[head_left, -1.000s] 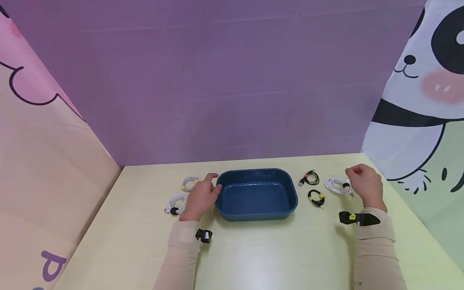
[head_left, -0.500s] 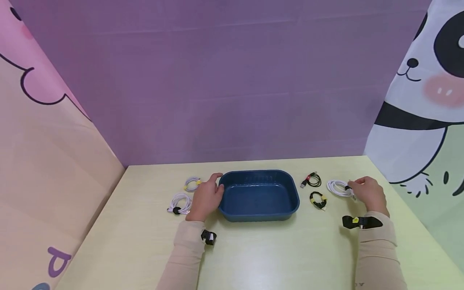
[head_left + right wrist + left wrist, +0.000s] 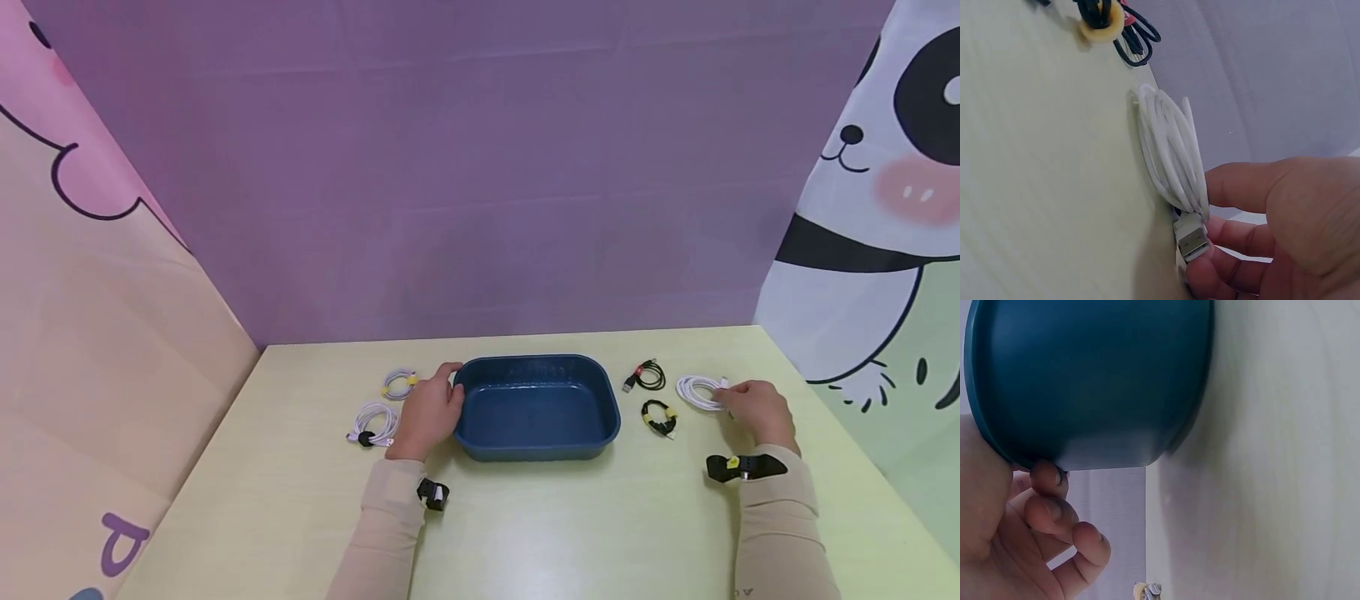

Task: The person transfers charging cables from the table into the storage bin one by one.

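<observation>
My left hand [image 3: 429, 412] holds the left rim of a dark blue rectangular tub [image 3: 536, 408], whose outer wall [image 3: 1097, 381] fills the upper left wrist view. The thumb is at the rim, and the other fingers [image 3: 1054, 515] are curled beside the tub's wall. At the right, my right hand [image 3: 761, 412] pinches the near right edge of a coiled white USB cable [image 3: 699, 392]. Up close in the right wrist view, the thumb [image 3: 1241, 186] lies against the white coil [image 3: 1169, 147], and the fingers are at its metal plug [image 3: 1192, 242]. The coil's tie is mostly hidden.
Between tub and white cable lie a black cable with a red tie [image 3: 647, 376] and a black cable with yellow ties [image 3: 659, 418]. To the left are a small pale coil with yellow ties [image 3: 398, 384] and a white coil with a black tie [image 3: 374, 424]. A purple backdrop [image 3: 480, 208] stands behind the table.
My right hand has come down from above the white cable's right side and now pinches it. The left hand stays at the tub's rim. The head view has shifted slightly.
</observation>
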A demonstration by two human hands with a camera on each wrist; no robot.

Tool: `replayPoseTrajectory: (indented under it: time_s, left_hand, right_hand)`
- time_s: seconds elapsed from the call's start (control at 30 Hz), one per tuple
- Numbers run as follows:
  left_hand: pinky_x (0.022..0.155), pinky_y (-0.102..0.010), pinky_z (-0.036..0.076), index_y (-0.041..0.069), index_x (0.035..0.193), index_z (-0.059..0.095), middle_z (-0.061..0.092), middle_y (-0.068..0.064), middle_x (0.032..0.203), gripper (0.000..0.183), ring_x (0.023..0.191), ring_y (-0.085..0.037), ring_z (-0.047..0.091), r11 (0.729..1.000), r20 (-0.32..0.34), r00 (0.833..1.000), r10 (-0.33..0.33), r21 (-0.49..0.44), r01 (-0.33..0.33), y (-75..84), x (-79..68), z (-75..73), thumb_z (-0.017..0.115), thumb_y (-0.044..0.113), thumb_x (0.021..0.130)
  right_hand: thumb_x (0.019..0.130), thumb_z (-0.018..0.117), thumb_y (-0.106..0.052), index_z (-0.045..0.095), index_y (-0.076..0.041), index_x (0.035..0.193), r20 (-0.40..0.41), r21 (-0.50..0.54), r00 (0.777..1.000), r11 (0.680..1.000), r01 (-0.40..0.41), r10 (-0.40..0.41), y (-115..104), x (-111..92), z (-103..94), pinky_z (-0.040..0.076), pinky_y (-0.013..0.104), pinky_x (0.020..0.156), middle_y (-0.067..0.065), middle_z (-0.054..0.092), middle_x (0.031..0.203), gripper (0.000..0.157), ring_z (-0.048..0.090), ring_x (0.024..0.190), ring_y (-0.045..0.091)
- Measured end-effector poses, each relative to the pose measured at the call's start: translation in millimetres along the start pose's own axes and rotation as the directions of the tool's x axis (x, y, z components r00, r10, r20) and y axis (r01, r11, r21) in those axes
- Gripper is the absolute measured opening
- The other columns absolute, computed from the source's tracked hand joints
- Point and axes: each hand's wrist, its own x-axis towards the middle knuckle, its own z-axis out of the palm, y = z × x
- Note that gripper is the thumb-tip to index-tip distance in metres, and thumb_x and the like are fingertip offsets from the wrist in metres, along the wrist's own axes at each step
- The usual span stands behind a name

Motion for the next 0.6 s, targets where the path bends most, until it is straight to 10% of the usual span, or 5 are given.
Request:
replayPoseTrajectory:
  time_s: [0.6]
  left_hand:
    - [0.046, -0.027, 0.031, 0.007, 0.140, 0.057, 0.046, 0.002, 0.058, 0.038, 0.045, -0.014, 0.041, 1.000, -0.002, 1.000, 0.001, -0.031, -0.001, 0.4, -0.7, 0.7, 0.056, 0.015, 0.103]
  right_hand:
    - [0.097, 0.056, -0.042, 0.062, 0.012, 0.119, -0.040, -0.036, 0.999, 0.999, 0.000, -0.001, 2.9, 0.8, 2.6, 0.041, 0.036, 0.069, 0.028, 0.064, 0.108, 0.059, 0.056, 0.092, 0.035]
